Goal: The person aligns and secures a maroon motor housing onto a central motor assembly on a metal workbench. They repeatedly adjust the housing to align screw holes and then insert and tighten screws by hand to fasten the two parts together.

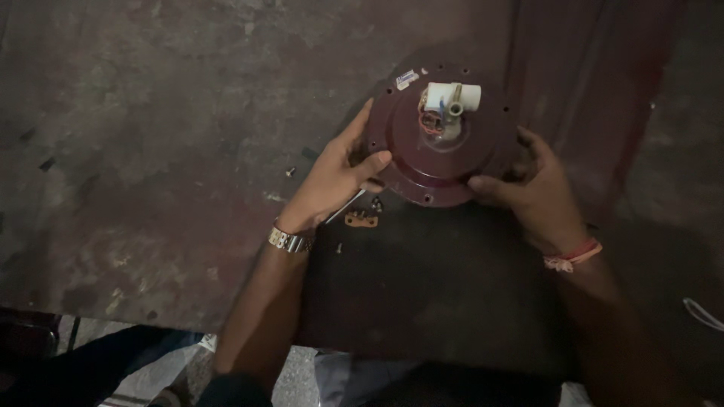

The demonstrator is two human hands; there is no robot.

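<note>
A round dark-red motor housing [422, 162] lies flat on the worn work surface [151, 136], with a white plastic block and thin wires [451, 102] at its centre. My left hand [339, 177] grips its left rim, thumb on top. My right hand [528, 181] grips the right rim. A slim metal tool [343, 207] shows under my left hand; whether the hand holds it is unclear. I wear a metal watch [289, 240] on the left wrist and a red thread band [573, 255] on the right.
A small brass-coloured bracket [360, 218] and loose screws [291, 172] lie beside the housing near my left hand. A long dark-red blade-like panel [603, 98] lies behind the housing. The table's near edge [151, 320] runs above a tiled floor. A white cord [701, 313] shows at right.
</note>
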